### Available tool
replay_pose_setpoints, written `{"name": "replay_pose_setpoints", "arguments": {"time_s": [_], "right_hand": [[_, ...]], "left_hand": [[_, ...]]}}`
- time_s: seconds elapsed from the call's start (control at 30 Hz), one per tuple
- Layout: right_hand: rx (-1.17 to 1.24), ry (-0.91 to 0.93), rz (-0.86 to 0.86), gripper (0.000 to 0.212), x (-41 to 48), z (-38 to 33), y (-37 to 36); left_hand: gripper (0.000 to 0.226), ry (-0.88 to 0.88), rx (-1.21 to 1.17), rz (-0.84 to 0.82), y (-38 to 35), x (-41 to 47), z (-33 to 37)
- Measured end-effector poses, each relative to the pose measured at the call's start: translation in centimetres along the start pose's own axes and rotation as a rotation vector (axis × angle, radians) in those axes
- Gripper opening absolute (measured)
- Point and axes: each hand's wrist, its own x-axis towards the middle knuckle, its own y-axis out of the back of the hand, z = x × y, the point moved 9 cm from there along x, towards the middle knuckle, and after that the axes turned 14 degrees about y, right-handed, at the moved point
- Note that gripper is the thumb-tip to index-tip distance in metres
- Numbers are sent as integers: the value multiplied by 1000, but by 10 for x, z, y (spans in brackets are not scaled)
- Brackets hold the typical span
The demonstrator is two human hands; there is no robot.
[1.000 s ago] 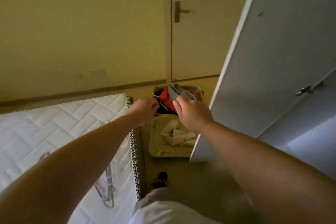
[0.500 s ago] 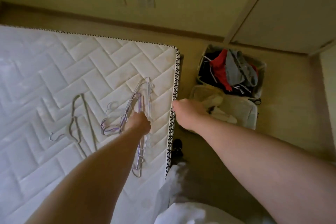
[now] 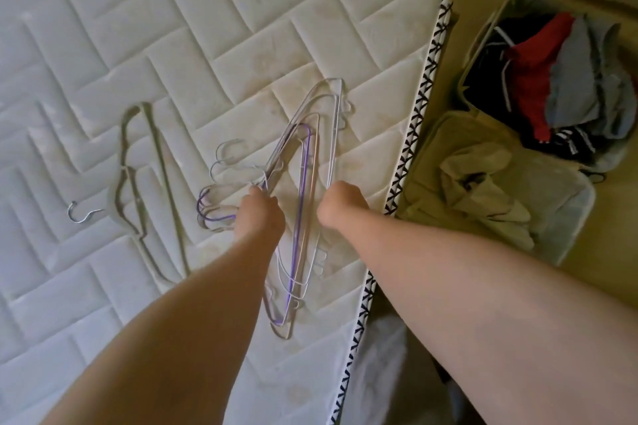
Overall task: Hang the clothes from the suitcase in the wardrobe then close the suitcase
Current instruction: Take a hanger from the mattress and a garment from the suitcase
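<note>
Both bare forearms reach forward, away from the body, over the bed. The left hand [image 3: 260, 217] is curled round the necks of a bundle of thin white and purple wire hangers [image 3: 299, 197], just below their hooks. The right hand [image 3: 340, 203] is knuckles-up on the bundle's straight bars with its fingers bent under. Cannot tell if it actually grasps a wire.

The bundle lies flat on the white quilted mattress [image 3: 172, 28] with its long axis running near to far and its hooks pointing left. The hands sit mid-length, left hand on the hook side, right on the bar side. A single grey hanger with a metal hook [image 3: 165, 179] lies apart, further left.

The open beige fabric suitcase [image 3: 428, 162] is on the floor, right of the mattress edge and nearer the right arm. A crumpled beige cloth [image 3: 483, 190] is in its near half. A heap of red, grey and black clothes [image 3: 538, 79] is in its far half, not yet hung. Next is likely to free one hanger, then swing right. The wardrobe is not in view.
</note>
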Motion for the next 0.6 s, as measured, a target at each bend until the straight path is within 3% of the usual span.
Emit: {"name": "replay_pose_setpoints", "arguments": {"time_s": [0.2,0.3,0.47,0.6], "right_hand": [[132,-108,112,29,23,9,-17],[238,-195,174,30,24,17,-17],[355,-228,125,37,23,24,-20],[442,-189,126,51,15,24,-7]], "left_hand": [[15,-99,43,115,-1,4,-1],[21,-98,65,121,1,3,3],[27,-152,72,123,10,-9,6],[15,-138,0,232,29,-34,5]]}}
